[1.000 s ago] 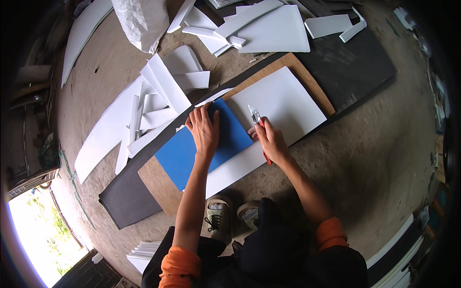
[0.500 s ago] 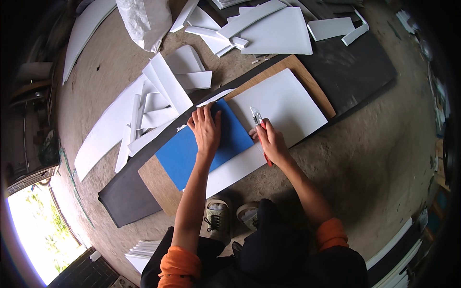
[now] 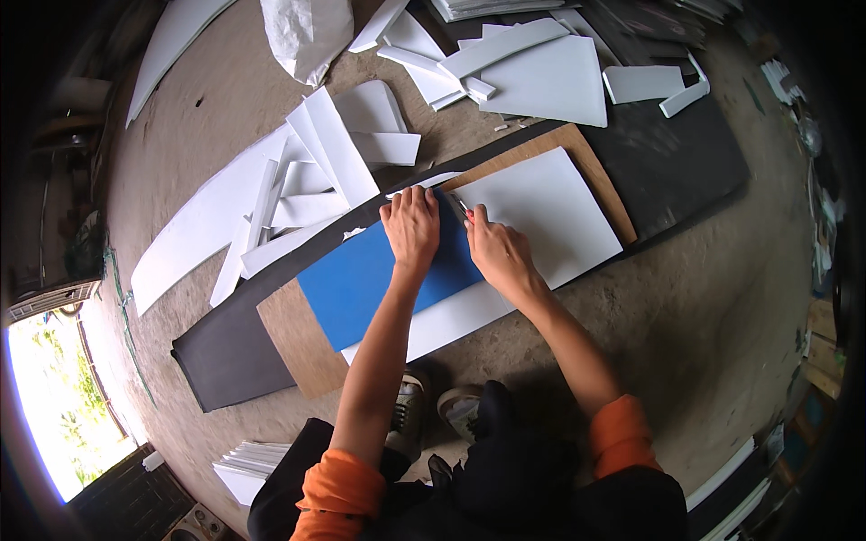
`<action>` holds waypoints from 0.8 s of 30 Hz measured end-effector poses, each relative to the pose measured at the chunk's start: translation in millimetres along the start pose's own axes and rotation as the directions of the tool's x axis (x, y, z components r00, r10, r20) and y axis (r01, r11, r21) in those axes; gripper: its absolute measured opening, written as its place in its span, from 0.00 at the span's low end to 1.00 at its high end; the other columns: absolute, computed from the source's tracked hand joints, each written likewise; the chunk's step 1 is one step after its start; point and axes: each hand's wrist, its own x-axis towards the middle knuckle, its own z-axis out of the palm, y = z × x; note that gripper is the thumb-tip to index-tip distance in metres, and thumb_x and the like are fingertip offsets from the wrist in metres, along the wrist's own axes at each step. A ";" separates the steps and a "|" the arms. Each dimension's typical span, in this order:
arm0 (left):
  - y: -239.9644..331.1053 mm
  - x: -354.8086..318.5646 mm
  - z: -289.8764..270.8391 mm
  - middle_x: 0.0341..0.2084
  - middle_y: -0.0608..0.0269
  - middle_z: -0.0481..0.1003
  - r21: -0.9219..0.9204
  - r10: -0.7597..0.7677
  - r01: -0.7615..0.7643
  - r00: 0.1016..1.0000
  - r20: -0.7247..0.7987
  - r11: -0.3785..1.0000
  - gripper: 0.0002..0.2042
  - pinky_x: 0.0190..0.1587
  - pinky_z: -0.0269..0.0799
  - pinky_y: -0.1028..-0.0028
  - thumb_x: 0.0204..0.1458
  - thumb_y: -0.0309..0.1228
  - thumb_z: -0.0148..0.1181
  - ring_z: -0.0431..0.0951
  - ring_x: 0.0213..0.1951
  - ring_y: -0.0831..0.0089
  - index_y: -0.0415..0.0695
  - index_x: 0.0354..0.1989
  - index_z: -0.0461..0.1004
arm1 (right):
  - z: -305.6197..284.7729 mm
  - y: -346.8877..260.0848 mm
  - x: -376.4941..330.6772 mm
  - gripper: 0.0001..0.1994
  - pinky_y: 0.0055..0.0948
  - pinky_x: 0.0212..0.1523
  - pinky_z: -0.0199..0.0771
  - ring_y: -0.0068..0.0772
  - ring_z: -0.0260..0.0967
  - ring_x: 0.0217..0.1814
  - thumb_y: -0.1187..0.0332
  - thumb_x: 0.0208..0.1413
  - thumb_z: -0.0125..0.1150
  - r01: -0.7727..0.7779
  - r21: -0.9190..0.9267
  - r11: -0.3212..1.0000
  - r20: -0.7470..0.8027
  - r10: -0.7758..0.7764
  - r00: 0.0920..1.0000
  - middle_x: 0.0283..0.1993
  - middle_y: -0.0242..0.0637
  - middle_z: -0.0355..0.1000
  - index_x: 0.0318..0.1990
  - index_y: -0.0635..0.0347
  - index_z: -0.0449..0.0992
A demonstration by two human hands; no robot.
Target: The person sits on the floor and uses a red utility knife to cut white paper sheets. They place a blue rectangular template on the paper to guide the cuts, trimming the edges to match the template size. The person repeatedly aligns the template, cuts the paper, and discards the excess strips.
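A blue rectangular sheet [image 3: 347, 288] lies over a white sheet [image 3: 550, 203], which shows past its right side and along its near edge. Both rest on a brown wooden board [image 3: 293, 338]. My left hand [image 3: 412, 230] presses on the blue sheet near its far right corner, fingers bent a little and holding nothing. Closed in my right hand [image 3: 501, 254] is a utility knife [image 3: 463, 207] with a clear and red body, mostly covered by the fingers. Its tip is at the blue sheet's right edge, close to the far corner; the blade itself cannot be made out.
Under the board is a long black mat [image 3: 239, 361]. White offcuts [image 3: 329, 144] lie beyond it at left, and more white pieces [image 3: 541, 81] at the far side. A white sack [image 3: 308, 36] stands on the floor. A white stack [image 3: 250, 469] sits near lower left.
My right hand has brought the knife down and left to the blue sheet's edge, near its far corner. My left hand's fingers have drawn closer together on the sheet.
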 end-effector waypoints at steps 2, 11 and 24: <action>1.2 1.3 0.5 0.23 0.59 0.69 -0.008 -0.008 0.008 1.000 0.010 1.000 0.10 0.35 0.58 0.66 0.52 0.33 0.44 0.69 0.32 0.64 0.41 0.24 0.67 | 7.7 -1.7 4.5 0.13 0.31 0.18 0.70 0.39 0.71 0.18 0.66 0.55 0.42 0.008 -0.075 0.997 0.000 -0.008 1.000 0.15 0.42 0.69 0.39 0.69 0.63; -1.8 1.3 -2.6 0.25 0.60 0.69 -0.033 -0.044 0.046 0.997 0.069 0.998 0.10 0.35 0.57 0.66 0.53 0.33 0.42 0.69 0.32 0.64 0.41 0.26 0.67 | 21.1 -8.4 15.9 0.12 0.31 0.20 0.71 0.39 0.71 0.20 0.68 0.55 0.41 -0.004 -0.086 0.996 0.018 0.006 1.000 0.16 0.45 0.69 0.38 0.70 0.65; 2.7 -2.6 -1.9 0.26 0.60 0.69 -0.003 -0.079 0.079 0.997 -0.005 0.997 0.11 0.39 0.57 0.67 0.54 0.34 0.42 0.68 0.35 0.64 0.41 0.26 0.66 | -0.4 5.7 -47.3 0.08 0.38 0.22 0.70 0.47 0.71 0.23 0.70 0.53 0.41 -0.049 -0.048 0.998 0.280 0.061 0.958 0.18 0.49 0.69 0.29 0.66 0.62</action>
